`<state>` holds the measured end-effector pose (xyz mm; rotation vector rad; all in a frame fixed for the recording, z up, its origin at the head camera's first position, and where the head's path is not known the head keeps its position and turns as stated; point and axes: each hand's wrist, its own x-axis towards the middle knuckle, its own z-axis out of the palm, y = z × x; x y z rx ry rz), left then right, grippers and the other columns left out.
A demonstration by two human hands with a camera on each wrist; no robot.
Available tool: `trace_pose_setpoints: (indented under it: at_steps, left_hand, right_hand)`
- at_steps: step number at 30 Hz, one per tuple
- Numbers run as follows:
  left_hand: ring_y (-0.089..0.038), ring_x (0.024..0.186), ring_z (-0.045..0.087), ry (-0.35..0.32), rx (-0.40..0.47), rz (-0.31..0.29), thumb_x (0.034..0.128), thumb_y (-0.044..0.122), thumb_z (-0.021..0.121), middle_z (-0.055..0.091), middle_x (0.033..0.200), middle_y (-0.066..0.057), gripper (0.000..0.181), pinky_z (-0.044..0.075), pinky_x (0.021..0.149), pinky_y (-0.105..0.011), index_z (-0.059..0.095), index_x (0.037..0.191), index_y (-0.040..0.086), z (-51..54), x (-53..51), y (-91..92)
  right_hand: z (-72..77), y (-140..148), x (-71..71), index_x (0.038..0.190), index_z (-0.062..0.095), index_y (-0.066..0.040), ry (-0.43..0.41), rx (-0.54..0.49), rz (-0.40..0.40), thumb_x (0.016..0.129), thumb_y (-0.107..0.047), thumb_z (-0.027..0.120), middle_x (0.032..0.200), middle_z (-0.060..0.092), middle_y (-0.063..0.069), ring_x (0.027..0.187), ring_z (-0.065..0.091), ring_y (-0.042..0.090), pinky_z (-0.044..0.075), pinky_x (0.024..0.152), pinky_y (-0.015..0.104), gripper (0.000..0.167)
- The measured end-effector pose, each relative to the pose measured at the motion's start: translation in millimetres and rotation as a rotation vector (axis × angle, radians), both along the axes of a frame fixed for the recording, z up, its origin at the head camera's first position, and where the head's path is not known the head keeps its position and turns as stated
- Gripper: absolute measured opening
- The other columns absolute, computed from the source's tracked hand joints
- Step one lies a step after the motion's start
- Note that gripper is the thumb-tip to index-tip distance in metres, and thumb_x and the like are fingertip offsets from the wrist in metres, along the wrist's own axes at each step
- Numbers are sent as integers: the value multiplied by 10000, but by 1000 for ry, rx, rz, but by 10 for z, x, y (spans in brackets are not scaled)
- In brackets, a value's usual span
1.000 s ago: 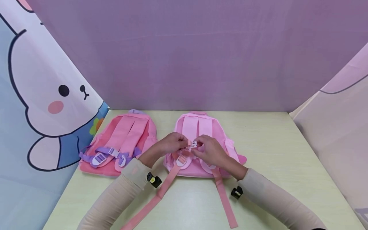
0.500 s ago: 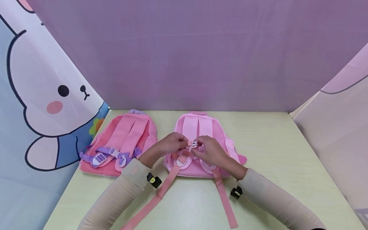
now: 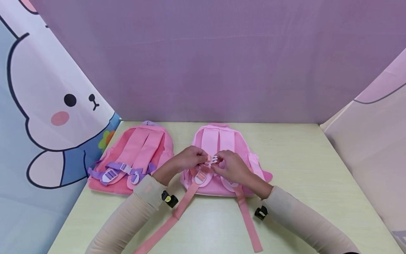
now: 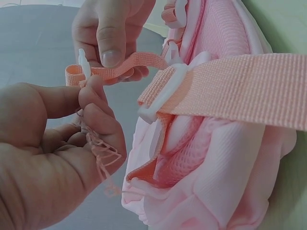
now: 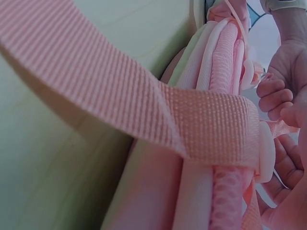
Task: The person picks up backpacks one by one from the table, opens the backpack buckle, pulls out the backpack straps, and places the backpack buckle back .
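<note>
A light-pink backpack (image 3: 242, 148) lies back side up on the table under both hands. Over its middle, my left hand (image 3: 190, 157) pinches the frayed end of a peach webbing strap beside a white prong buckle (image 3: 214, 159). Loose threads (image 4: 103, 153) trail from its curled fingers in the left wrist view. Across from it, my right hand (image 3: 233, 165) has its thumb and fingers on the peach strap (image 4: 139, 60), which loops around the buckle bar. A white strap adjuster (image 3: 200, 177) sits just below the hands; part of the buckle is hidden by fingers.
Left of the hands lies a coral backpack (image 3: 139, 148) with purple straps and a fastened white buckle (image 3: 125, 168). Two long peach strap tails (image 3: 187, 201) run over the pale table (image 3: 301, 176) toward the front. A purple backdrop (image 3: 215, 70) rises behind.
Both hands stay at nearly the same place over the light-pink backpack. The white buckle shifts only very slightly between the fingers.
</note>
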<state>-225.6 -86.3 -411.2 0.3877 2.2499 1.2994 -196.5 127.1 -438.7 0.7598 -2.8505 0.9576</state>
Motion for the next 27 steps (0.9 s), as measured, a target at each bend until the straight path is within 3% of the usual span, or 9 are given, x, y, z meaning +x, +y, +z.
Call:
trace_pose_setpoints:
  at_steps: [20,27]
  left_hand:
    - [-165,669,530,6,33,-4,1047,129,540,612,788,-109,210,460,604,-266,724,1052,29,3,5,-2]
    - [-154,643,521,-5,53,5,1046,117,536,589,753,-68,214,450,592,-258,719,1068,8,35,29,9]
  right_hand:
    - [0,11,29,869,623,-159,-12,12,-11,866,-214,780,859,641,-15,769,561,146,488,660,235,167]
    - [-11,21,51,890,639,-153,0,26,-11,865,-221,786,857,643,-9,774,556,138,490,673,234,164]
